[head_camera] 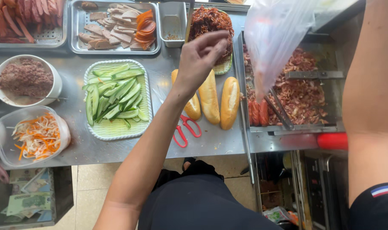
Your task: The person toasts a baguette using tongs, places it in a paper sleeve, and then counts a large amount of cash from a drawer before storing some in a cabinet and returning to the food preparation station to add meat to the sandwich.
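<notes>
My left hand (200,57) reaches over the steel counter (74,145), fingertips pinched together on the dark shredded meat (209,23) piled in a basket. Just below it lie three split baguettes (209,97) side by side, with red scissors (186,130) in front of them. My right forearm (368,85) rises along the right edge and its hand is out of frame. A clear plastic bag (272,34) hangs over the hot tray of chopped meat (306,91).
A green tray of cucumber strips (117,96), a tub of pickled carrot (34,136), a bowl of brown paste (25,79), trays of sliced cold cuts (117,27) and sausages (23,21). Tongs (281,108) and grilled sausages (257,113) sit on the hot tray. Banknotes lie in a drawer (28,196).
</notes>
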